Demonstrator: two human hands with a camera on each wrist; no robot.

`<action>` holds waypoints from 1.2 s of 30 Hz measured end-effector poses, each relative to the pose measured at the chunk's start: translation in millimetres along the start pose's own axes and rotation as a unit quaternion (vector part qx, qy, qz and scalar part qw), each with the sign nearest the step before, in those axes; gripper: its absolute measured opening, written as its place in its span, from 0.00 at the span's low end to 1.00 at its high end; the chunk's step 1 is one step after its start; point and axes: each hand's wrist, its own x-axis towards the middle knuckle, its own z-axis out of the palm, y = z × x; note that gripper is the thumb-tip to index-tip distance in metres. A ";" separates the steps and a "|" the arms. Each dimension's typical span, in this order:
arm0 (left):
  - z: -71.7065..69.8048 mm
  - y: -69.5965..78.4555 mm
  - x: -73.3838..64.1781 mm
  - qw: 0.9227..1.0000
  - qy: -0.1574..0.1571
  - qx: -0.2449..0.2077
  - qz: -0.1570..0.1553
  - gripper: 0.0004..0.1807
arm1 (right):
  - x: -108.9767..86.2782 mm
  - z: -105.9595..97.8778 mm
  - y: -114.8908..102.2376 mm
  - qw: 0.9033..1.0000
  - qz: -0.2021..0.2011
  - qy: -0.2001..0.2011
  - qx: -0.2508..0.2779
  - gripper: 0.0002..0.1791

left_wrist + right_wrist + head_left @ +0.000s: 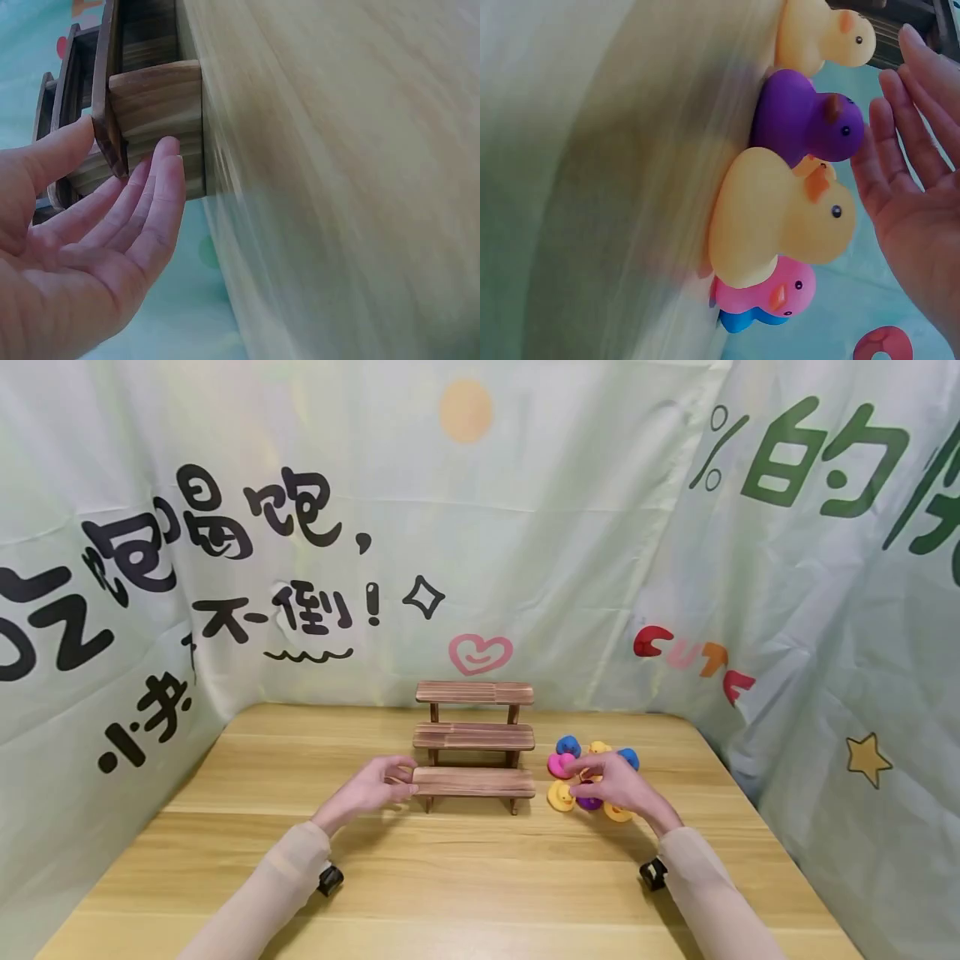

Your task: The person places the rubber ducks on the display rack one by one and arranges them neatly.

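Note:
A three-tier wooden step stand (474, 782) stands near the back of the table. At the left end of its lowest board is my left hand (378, 783), fingers loosely bent. In the left wrist view the thumb and fingertips lie beside the board end (112, 142); whether they touch it is unclear. My right hand (611, 779) is over a group of rubber ducks, holding nothing. Among them are a yellow duck (558, 797), a pink duck (559, 766), a purple duck (787, 116) and a blue duck (567, 746). The hand partly hides several ducks in the head view.
The wood-grain table (480, 885) is bordered by printed cloth curtains (570, 568) at the back and both sides. The ducks stand close together just right of the stand. A black wrist device (330, 879) sits at the left cuff and another (653, 874) at the right.

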 end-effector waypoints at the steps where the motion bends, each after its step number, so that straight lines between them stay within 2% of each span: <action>1: -0.1 0.0 0.3 1.000 -0.001 0.004 -0.002 0.28 | 0.7 0.3 0.9 1.000 -0.003 -0.007 0.001 0.20; 7: -0.1 1.6 0.5 1.000 -0.002 0.013 -0.008 0.28 | 6.1 3.0 6.8 0.999 -0.022 -0.040 -0.028 0.20; 14: 0.0 1.4 0.6 1.000 -0.009 0.011 -0.009 0.29 | 11.7 5.2 7.7 0.992 -0.068 -0.065 -0.086 0.20; 19: -1.1 1.4 1.2 1.000 -0.006 0.011 -0.013 0.28 | 13.4 4.9 6.2 0.990 -0.068 -0.070 -0.100 0.21; 29: -0.6 2.1 0.9 1.000 -0.009 -0.010 -0.018 0.30 | 12.9 5.8 7.9 0.993 -0.035 -0.066 -0.086 0.19; 36: 0.5 1.1 0.3 0.999 -0.012 -0.036 -0.010 0.30 | 13.1 4.4 6.4 0.997 0.013 -0.049 -0.063 0.21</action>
